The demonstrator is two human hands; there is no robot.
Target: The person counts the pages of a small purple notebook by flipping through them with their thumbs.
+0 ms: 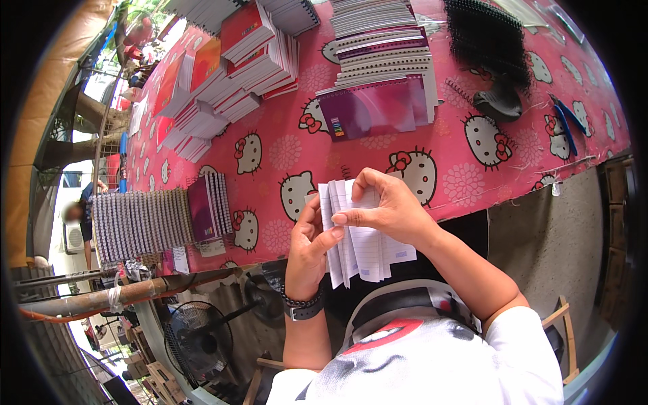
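Note:
My left hand (307, 246) grips a small stack of lined notebook pages (368, 253) by its left side, thumb across the front. On the same pages, my right hand (391, 206) pinches the upper part between thumb and bent fingers. The sheets are fanned apart and held upright off the front edge of the table, above my lap. No binding shows on them. Just beyond my hands lies a stack of punched pages with purple covers (371, 111), on a pink patterned tablecloth (270, 145).
At the left stands a row of spiral-bound notebooks (142, 223). Red-covered page stacks (263, 61) sit far left. Black binding coils (486, 34), a rounded black object (498, 104) and blue-handled pliers (569, 125) lie at the right. A fan (199, 337) stands below the table.

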